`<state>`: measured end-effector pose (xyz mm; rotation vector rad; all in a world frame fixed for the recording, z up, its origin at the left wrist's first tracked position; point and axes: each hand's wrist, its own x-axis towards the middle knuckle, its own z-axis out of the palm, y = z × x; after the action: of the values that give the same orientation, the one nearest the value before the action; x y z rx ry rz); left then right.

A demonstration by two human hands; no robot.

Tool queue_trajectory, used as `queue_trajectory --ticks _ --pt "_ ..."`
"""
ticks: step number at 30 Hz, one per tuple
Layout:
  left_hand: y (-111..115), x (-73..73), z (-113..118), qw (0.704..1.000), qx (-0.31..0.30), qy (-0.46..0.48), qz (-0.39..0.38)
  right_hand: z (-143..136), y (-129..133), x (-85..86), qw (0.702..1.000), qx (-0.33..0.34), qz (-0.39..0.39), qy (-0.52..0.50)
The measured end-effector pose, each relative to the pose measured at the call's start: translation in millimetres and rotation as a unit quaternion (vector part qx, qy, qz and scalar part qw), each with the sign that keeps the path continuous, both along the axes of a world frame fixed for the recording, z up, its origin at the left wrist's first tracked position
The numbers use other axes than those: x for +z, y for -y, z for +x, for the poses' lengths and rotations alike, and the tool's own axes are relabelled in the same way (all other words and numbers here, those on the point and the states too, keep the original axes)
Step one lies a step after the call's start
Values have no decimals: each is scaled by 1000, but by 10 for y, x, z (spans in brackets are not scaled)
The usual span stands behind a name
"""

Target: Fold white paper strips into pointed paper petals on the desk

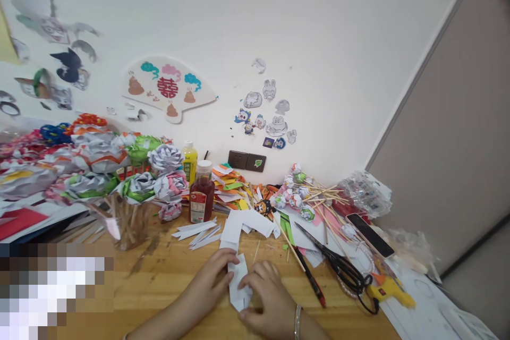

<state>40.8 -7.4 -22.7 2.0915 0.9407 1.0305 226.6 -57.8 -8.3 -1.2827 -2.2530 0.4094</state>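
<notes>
A folded piece of white paper (238, 297) lies on the wooden table in front of me, its lower end angled at the corners. My left hand (218, 272) grips its upper left edge with thumb and bent fingers. From the right, my right hand (269, 292) holds the lower right edge between curled fingers and thumb, a bracelet on the wrist. Just beyond the fingers are more white paper pieces (231, 231). To their left sits a pile of narrow paper strips (197, 231).
Black scissors (345, 271), a black pen (313, 281), a yellow glue gun (392, 292) and a phone (370, 235) lie to the right. Paper flowers (137, 186) on sticks fill the left. A bottle of dark red liquid (201, 199) stands behind, near colored paper scraps (229, 183).
</notes>
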Motion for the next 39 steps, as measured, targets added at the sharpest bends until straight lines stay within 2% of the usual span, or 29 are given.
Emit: queue_trajectory --ticks 4,10,13,16,19,26,39 --pt "38 110 2 999 -35 24 11 88 -29 33 999 34 21 -19" --pt "181 230 31 998 -63 -11 8 92 -41 45 991 -13 128 -38" --pt "275 203 62 997 -75 -11 -10 16 -22 31 978 -30 207 -8" --pt "344 139 89 994 -104 -5 -36 -31 -25 7 949 -41 310 48" --pt "355 78 96 991 -125 2 -57 -22 -44 -8 925 -55 365 92" --pt "299 13 89 985 -137 54 -86 5 -69 -25 923 -60 363 116" --pt "351 102 94 989 -145 10 -14 -26 -54 -70 959 -46 280 21"
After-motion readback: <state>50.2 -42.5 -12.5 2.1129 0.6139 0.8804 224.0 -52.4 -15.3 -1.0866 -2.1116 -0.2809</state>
